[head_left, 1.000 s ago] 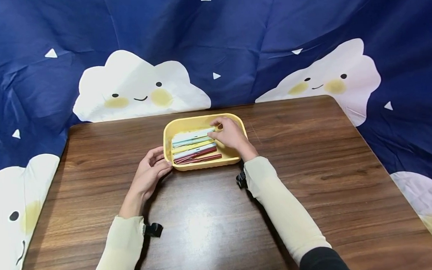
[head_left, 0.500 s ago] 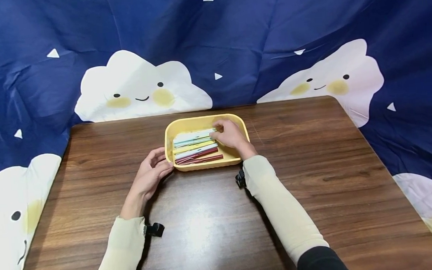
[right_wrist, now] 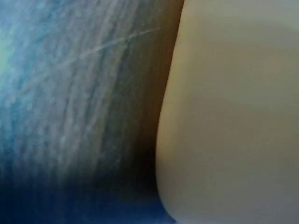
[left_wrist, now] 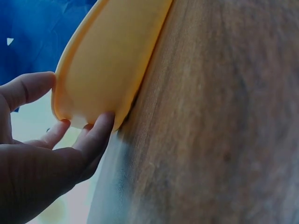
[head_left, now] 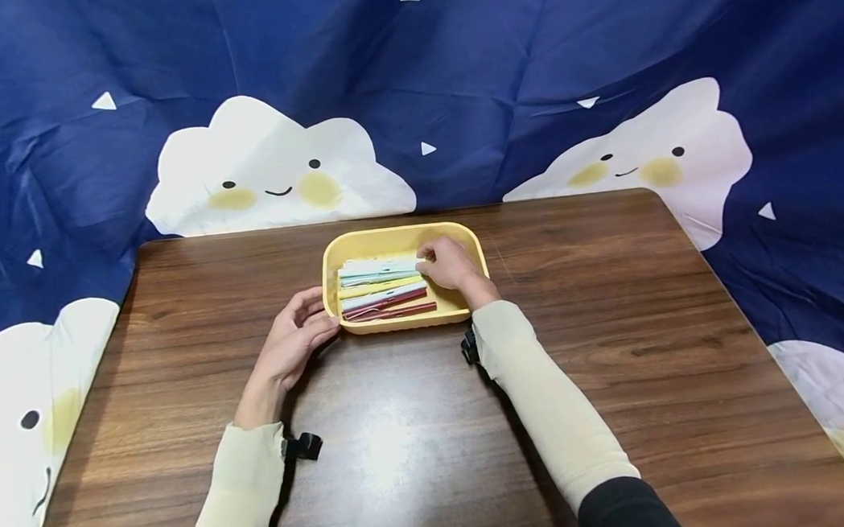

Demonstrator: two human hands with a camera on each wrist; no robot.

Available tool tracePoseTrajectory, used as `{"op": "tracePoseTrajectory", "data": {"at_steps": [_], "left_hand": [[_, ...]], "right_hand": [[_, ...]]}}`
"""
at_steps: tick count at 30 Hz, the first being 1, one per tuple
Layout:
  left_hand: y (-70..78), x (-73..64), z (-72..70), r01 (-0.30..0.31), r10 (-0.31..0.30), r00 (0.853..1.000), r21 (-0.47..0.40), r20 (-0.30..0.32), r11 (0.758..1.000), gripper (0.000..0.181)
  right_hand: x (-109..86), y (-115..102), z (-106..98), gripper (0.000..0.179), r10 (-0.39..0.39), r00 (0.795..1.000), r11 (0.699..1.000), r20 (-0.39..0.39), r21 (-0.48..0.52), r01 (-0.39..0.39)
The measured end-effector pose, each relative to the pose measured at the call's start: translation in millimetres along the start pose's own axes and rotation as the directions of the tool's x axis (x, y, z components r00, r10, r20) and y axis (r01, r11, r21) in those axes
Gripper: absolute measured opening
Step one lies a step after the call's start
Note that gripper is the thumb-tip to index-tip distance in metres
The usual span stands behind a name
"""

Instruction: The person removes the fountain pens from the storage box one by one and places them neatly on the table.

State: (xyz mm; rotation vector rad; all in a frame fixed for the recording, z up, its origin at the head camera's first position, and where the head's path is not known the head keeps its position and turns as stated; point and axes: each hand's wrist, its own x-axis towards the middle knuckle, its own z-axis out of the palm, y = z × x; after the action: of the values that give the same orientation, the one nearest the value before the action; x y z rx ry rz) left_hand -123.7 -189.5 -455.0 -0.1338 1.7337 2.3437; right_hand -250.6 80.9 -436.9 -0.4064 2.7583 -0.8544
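Observation:
A yellow plastic box (head_left: 407,323) with rounded corners stands near the table's far edge. Inside lie several slim pens: dark red ones (head_left: 396,310) at the front, then a yellow pen (head_left: 380,287), with pale blue and white ones (head_left: 371,266) behind. My left hand (head_left: 292,336) holds the box's left end, thumb and fingertips against its rim and outer wall. My right hand (head_left: 451,263) reaches inside from the right, thumb and forefinger pinching the right end of a pale pen at the back. Only the box's blurred wall (right_wrist: 229,116) and the tabletop show in the right wrist view.
The brown wooden table (head_left: 585,326) extends to both sides and in front of the box. Behind it hangs a dark blue cloth (head_left: 454,68) with white smiling clouds. Each wrist carries a small black camera mount (head_left: 304,446).
My right thumb and forefinger have closed in at the right end of the back pens, which have shifted slightly toward the front. My left hand has stayed at the box's left end.

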Motion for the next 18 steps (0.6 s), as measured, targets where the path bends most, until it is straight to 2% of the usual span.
{"op": "tracePoseTrajectory", "data": {"at_steps": [5, 13, 18], "left_hand": [[0.4, -0.4, -1.7, 0.008, -0.008, 1.0, 0.007, 0.004, 1.0, 0.066], [0.2, 1.5, -0.3, 0.003, -0.003, 1.0, -0.005, 0.004, 1.0, 0.066], [1.1, 0.5, -2.8, 0.008, -0.008, 1.0, -0.001, 0.006, 1.0, 0.066]], "right_hand": [[0.1, -0.9, -0.1, 0.019, 0.015, 1.0, 0.999, -0.007, 0.038, -0.014], [-1.9, -1.6, -2.6, 0.008, 0.006, 1.0, 0.999, 0.008, 0.035, -0.006], [-1.0, -2.0, -1.2, 0.012, -0.004, 1.0, 0.995, -0.011, 0.098, 0.005]]}}
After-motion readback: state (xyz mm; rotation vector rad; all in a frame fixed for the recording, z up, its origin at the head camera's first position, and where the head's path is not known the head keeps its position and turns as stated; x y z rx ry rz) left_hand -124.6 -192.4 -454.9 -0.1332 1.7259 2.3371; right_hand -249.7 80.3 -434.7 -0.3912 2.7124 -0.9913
